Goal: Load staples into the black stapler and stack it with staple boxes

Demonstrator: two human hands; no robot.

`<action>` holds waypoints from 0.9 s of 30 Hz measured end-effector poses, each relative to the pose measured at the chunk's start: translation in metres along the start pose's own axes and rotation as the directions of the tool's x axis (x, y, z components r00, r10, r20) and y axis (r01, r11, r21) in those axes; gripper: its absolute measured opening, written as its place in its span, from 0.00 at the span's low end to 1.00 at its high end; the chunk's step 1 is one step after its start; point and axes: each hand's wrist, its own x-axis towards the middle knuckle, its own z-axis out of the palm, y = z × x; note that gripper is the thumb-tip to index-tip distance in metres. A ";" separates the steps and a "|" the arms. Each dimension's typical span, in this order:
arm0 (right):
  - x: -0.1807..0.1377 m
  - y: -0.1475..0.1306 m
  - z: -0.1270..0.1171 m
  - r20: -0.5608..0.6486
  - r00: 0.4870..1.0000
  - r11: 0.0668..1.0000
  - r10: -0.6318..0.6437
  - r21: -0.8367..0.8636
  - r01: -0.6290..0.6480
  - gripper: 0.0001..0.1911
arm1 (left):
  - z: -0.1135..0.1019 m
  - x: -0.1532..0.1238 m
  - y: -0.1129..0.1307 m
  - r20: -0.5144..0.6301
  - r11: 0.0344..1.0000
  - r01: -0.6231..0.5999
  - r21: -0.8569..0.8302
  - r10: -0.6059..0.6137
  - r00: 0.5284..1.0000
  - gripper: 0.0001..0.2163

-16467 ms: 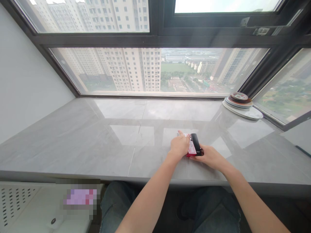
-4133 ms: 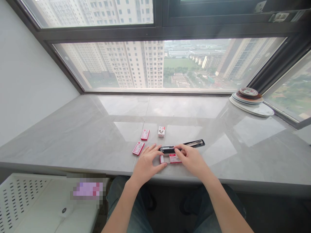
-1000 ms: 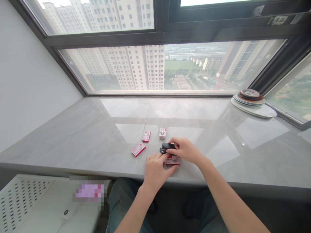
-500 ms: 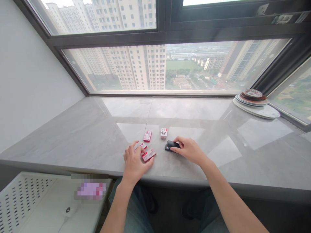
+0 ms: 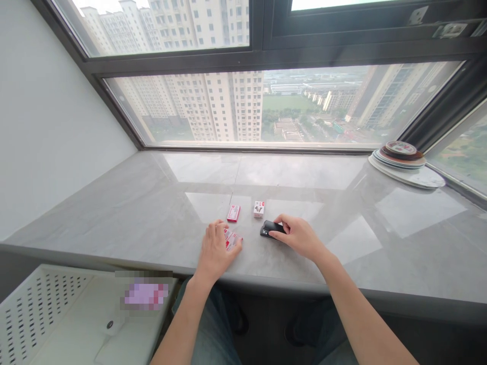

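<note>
My right hand [image 5: 294, 232] pinches a black stapler [image 5: 269, 227] that rests on the grey counter. My left hand [image 5: 217, 249] curls around two small red-and-white staple boxes [image 5: 231, 240], lying side by side and partly hidden by my fingers. Beyond that hand lies another red-and-white staple box [image 5: 233, 213], flat on the counter. A small white carton [image 5: 258, 209] with a dark picture on its front stands just behind the stapler.
A stack of plates and round mats [image 5: 407, 165] sits at the counter's far right, by the window frame. Below the counter's front edge on the left is a white perforated basket [image 5: 95, 284]. Grey stone counter [image 5: 114, 213] runs up to the window.
My left fingers have closed in on the two near staple boxes, drawing them together. My right hand keeps its hold on the stapler. The view has shifted slightly.
</note>
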 end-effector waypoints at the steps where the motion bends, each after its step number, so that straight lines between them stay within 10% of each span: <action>1: 0.000 -0.001 0.000 -0.007 1.000 1.000 0.005 -0.001 -0.005 0.16 | 0.001 0.002 0.000 0.003 1.000 -0.009 -0.001 0.009 1.000 0.21; 13: -0.006 -0.007 0.006 -0.152 0.983 0.994 0.105 0.035 -0.100 0.15 | 0.042 0.033 0.021 0.035 0.990 -0.132 0.046 0.131 0.991 0.17; 27: -0.019 0.011 0.027 -0.029 0.944 0.785 0.329 0.564 -0.257 0.34 | 0.068 0.040 0.066 0.122 0.975 -0.081 0.208 0.057 0.991 0.23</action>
